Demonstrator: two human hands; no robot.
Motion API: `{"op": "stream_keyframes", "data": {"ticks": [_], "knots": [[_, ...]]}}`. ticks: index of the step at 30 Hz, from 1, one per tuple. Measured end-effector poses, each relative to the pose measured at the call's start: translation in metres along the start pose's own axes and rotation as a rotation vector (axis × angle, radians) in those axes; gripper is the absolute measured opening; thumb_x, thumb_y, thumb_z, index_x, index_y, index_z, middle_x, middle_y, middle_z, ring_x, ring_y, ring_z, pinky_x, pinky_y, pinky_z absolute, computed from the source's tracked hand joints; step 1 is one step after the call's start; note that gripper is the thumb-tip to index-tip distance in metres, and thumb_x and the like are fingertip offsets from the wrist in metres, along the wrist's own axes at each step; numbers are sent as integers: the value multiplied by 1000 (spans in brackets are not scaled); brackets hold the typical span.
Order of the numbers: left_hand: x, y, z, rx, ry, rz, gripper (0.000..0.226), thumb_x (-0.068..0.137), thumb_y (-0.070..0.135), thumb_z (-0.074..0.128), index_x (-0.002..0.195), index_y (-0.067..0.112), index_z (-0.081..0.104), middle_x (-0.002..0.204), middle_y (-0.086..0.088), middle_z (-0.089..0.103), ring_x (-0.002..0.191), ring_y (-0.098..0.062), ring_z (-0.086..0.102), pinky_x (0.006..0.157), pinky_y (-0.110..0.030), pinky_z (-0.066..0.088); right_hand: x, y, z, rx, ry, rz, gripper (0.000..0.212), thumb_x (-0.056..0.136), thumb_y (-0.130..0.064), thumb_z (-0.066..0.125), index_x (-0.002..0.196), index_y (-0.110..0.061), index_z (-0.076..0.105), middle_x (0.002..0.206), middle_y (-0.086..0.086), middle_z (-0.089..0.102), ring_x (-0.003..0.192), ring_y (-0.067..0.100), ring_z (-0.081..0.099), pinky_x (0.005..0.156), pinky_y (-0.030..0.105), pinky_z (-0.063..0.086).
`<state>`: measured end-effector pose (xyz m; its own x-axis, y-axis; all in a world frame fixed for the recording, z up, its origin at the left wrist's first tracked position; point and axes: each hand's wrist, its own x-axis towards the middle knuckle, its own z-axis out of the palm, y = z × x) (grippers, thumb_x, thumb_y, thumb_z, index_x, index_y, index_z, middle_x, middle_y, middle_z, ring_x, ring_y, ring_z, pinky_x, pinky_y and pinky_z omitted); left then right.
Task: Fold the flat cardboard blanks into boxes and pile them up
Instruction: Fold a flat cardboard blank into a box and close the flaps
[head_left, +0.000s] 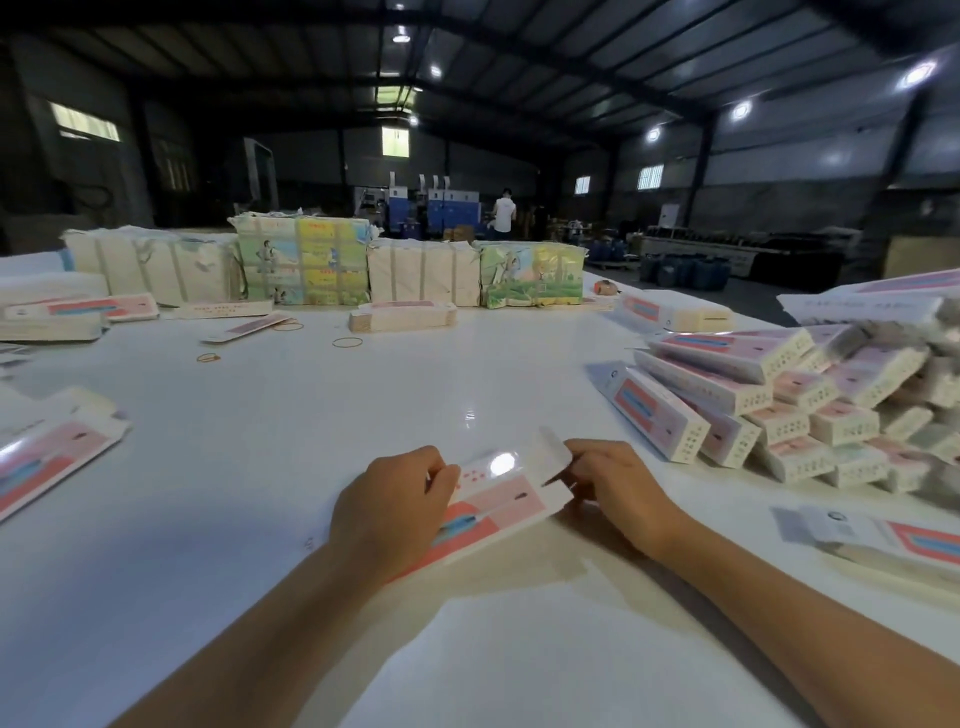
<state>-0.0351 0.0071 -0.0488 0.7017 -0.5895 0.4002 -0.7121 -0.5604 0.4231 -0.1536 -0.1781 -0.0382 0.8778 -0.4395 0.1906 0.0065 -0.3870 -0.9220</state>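
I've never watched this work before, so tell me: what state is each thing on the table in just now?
Box in hand: partly folded, end flap up.
Left hand: gripping that box.
Right hand: fingers at the end flap.
Pile of boxes: folded, heaped loosely.
Stack of blanks: flat, unfolded.
Wrapped bundles: still bound.
Rubber bands: lying loose.

You are in a large factory or warehouse hall used for packing work. Overhead runs a dark pitched metal roof (519, 57) with bright ceiling lamps (917, 73). A wide white worktable (311, 415) stretches before you, lined at its far edge with strapped bundles of flat packaging (304, 260). Folded boxes lie heaped (810, 405) on your right. Beyond, blue machines (452, 205) stand by the far wall, with a person in white (504, 213) beside them.
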Motion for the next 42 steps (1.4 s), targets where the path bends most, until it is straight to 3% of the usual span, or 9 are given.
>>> {"op": "stream_keyframes", "data": {"ticks": [3,9,12,15,21,25,30,35,42], "knots": [[-1,2,-2,-31,9,21,32,98,42,38,82,20,56,107,3,68,74,-14,64,69,-30,56,-3,-5,1,374,-140,142,29,88,-14,39,81,7,57,67,28,56,50,30,47,41,27,40],[1,7,-4,139,-53,107,58,84,67,24,99,25,60,96,8,62,86,-12,55,66,-24,39,-2,-2,0,364,-72,180,15,91,2,45,93,13,55,86,51,47,37,23,45,33,24,33],[-1,15,-3,355,-94,209,101,59,92,5,134,31,36,122,10,48,106,-10,42,80,-28,32,1,0,-1,414,20,187,15,91,4,44,83,9,56,85,43,49,35,20,41,31,24,32],[-4,17,-4,427,-103,223,117,47,93,-1,143,30,19,134,9,37,115,-12,37,91,-31,33,3,2,-2,435,68,193,18,92,4,43,80,7,55,73,29,48,33,19,39,30,22,29],[-3,21,-5,385,-17,162,86,62,90,17,118,30,43,104,12,46,92,-8,41,72,-24,35,2,2,-1,474,81,180,18,92,5,41,84,6,57,55,18,56,34,15,42,31,20,29],[-2,21,-9,285,-9,97,59,67,86,37,96,35,37,90,17,45,79,-5,46,59,-23,33,2,3,0,516,90,158,23,93,1,42,75,-2,55,53,14,57,36,18,42,33,20,29],[-1,20,-13,224,0,-13,59,68,85,40,96,34,38,97,15,54,78,-8,53,64,-26,37,0,4,-6,225,433,-75,14,92,-11,54,80,-11,61,55,-2,60,42,10,47,39,21,37],[-3,29,-12,277,-3,19,62,71,83,41,104,30,42,103,10,55,90,-11,55,68,-26,40,-14,-2,15,-269,302,-296,30,92,-1,49,78,-21,66,78,-3,63,67,10,56,60,21,44],[-6,32,-12,319,-13,18,65,70,84,37,105,29,41,102,10,53,88,-10,53,68,-25,39,-18,-11,11,-50,221,-234,31,91,-4,53,64,-15,61,59,-12,56,51,2,49,55,18,41]]}}
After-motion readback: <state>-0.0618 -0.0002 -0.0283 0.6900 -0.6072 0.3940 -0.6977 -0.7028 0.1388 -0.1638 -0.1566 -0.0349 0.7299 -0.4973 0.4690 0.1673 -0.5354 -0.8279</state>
